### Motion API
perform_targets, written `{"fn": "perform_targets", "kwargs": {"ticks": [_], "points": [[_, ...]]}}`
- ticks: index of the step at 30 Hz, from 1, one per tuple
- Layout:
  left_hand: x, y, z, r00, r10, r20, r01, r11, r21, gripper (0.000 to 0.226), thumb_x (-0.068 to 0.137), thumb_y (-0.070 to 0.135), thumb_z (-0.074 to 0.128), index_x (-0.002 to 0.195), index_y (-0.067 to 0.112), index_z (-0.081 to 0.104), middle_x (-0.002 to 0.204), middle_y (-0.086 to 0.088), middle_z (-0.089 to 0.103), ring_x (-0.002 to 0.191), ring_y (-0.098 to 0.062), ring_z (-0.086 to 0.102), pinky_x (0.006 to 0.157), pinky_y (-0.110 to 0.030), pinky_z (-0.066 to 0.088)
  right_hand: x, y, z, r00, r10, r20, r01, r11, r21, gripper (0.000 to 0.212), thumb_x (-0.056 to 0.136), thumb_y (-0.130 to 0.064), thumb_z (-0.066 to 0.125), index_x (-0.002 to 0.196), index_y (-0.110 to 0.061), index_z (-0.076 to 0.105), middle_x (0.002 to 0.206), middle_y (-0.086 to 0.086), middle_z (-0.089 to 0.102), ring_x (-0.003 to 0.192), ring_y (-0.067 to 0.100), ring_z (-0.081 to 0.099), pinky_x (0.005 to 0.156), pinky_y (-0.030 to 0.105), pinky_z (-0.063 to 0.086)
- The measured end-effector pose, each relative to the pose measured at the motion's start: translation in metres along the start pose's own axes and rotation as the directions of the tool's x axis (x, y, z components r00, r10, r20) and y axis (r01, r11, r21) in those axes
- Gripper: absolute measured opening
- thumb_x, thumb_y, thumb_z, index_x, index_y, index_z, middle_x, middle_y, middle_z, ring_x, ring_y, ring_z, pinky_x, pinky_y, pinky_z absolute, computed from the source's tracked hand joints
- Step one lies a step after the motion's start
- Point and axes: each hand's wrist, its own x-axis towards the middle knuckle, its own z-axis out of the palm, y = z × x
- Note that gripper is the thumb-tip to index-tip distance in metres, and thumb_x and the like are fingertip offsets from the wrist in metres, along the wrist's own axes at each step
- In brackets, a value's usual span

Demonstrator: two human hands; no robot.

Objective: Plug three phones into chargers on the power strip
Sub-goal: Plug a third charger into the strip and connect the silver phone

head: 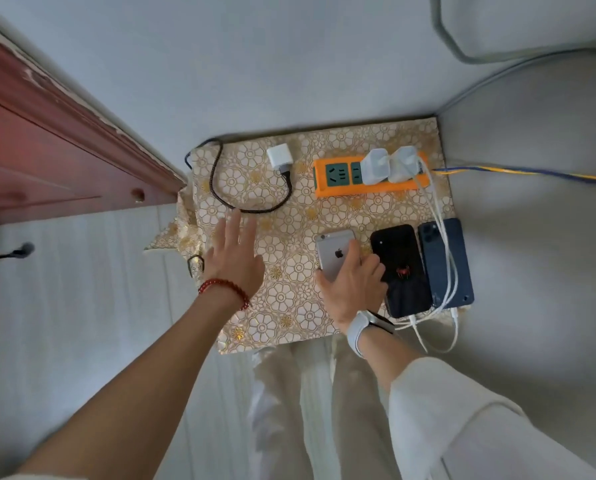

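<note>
I saw the right hand (350, 282) holding the silver phone (334, 252) near the middle, left of two plugged phones. The left hand (236, 258) was flat and wide, reaching toward the black cord (255, 209). It could snag and pull the loose charger (280, 157).

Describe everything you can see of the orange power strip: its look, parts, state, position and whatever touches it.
The orange power strip looks like plastic, a long bar with dark green socket panels. It lies flat on the floral cloth, near its far right corner. Two white chargers sit plugged in at its right end, white cables running from them toward the phones. The two green sockets at its left end are free. A blue-and-yellow cord runs off from its right end. Neither hand touches it.
</note>
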Motion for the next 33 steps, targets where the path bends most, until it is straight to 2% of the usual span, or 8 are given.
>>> {"fn": "perform_targets", "kwargs": {"ticks": [5, 12, 15, 18, 23, 26, 28, 33], "points": [[0.031, 0.016, 0.013, 0.994, -0.052, -0.096, 0.067, 0.986, 0.153, 0.061, 0.091, 0.028, 0.044, 0.143, 0.019, 0.014, 0.155, -0.004, 0.010, 0.143, -0.028, -0.001, 0.114, -0.055, 0.008, 0.003, 0.014, -0.001, 0.996, -0.066, 0.062, 0.062, 0.996, 0.066, 0.079, 0.074, -0.053, 0.064, 0.135, -0.016, 0.030, 0.121, 0.015, 0.042, 0.104, 0.031, 0.044, 0.076, 0.039, 0.046], [0.016, 0.026, 0.015, 0.968, 0.035, -0.249, 0.033, 0.964, 0.262, 0.026, 0.081, 0.000, 0.058, 0.104, 0.012, 0.059, 0.100, -0.010, 0.062, 0.101, -0.029, 0.056, 0.112, -0.056, 0.016, 0.018, 0.016, -0.041, 0.935, -0.350, 0.058, 0.306, 0.878, 0.367, 0.030, 0.091, -0.022, 0.048, 0.118, -0.010, 0.050, 0.117, 0.012, 0.052, 0.108, 0.028, 0.049, 0.090, 0.041, 0.045], [-0.003, 0.029, 0.000, 0.893, 0.189, -0.409, -0.104, 0.970, 0.220, 0.025, 0.065, -0.011, 0.072, 0.079, 0.008, 0.069, 0.068, -0.010, 0.062, 0.062, -0.027, 0.062, 0.092, -0.050, 0.046, 0.031, -0.007, -0.064, 0.891, -0.269, 0.366, -0.051, 0.742, 0.669, 0.029, 0.095, -0.024, 0.038, 0.102, -0.004, 0.058, 0.102, 0.011, 0.064, 0.098, 0.025, 0.059, 0.090, 0.045, 0.047], [-0.030, 0.036, -0.017, 0.850, 0.238, -0.470, -0.221, 0.971, 0.090, 0.023, 0.062, -0.010, 0.076, 0.076, 0.007, 0.071, 0.060, -0.010, 0.060, 0.052, -0.025, 0.057, 0.053, -0.032, 0.050, 0.046, -0.040, -0.081, 0.655, -0.279, 0.702, -0.597, 0.378, 0.707, 0.037, 0.095, -0.033, 0.043, 0.112, -0.001, 0.051, 0.092, 0.011, 0.067, 0.084, 0.022, 0.061, 0.080, 0.037, 0.052], [-0.067, 0.036, -0.033, 0.858, 0.226, -0.462, -0.272, 0.962, -0.033, 0.010, 0.072, 0.002, 0.072, 0.081, 0.006, 0.073, 0.058, -0.010, 0.061, 0.041, -0.024, 0.052, 0.038, -0.028, 0.047, 0.050, -0.077, -0.101, 0.496, -0.373, 0.784, -0.824, 0.082, 0.561, 0.021, 0.095, -0.021, 0.046, 0.101, -0.001, 0.048, 0.080, 0.012, 0.057, 0.065, 0.017, 0.057, 0.053, 0.024, 0.054], [-0.074, 0.033, -0.037, 0.868, 0.238, -0.436, -0.301, 0.950, -0.081, 0.015, 0.080, 0.014, 0.063, 0.089, 0.006, 0.072, 0.062, -0.010, 0.066, 0.046, -0.026, 0.059, 0.041, -0.030, 0.051, 0.051, -0.085, -0.106, 0.663, -0.263, 0.701, -0.663, 0.229, 0.713, 0.015, 0.095, -0.013, 0.044, 0.082, -0.006, 0.049, 0.066, 0.003, 0.045, 0.052, 0.010, 0.043, 0.039, 0.018, 0.037], [-0.076, 0.028, -0.038, 0.889, 0.231, -0.396, -0.302, 0.945, -0.127, 0.018, 0.083, 0.017, 0.059, 0.089, 0.005, 0.072, 0.066, -0.010, 0.068, 0.053, -0.027, 0.063, 0.046, -0.031, 0.053, 0.055, -0.080, -0.109, 0.817, -0.233, 0.527, -0.330, 0.561, 0.759, 0.019, 0.095, -0.013, 0.043, 0.080, -0.007, 0.053, 0.064, 0.002, 0.045, 0.051, 0.012, 0.042, 0.044, 0.020, 0.034], [-0.080, 0.014, -0.028, 0.888, 0.290, -0.356, -0.341, 0.936, -0.090, 0.027, 0.084, 0.025, 0.050, 0.078, 0.007, 0.069, 0.062, -0.007, 0.064, 0.055, -0.025, 0.060, 0.056, -0.031, 0.051, 0.083, -0.061, -0.129, 0.884, -0.403, 0.235, 0.355, 0.908, 0.220, 0.025, 0.092, -0.004, 0.042, 0.106, 0.009, 0.058, 0.103, 0.025, 0.063, 0.089, 0.033, 0.059, 0.056, 0.026, 0.033]]}}
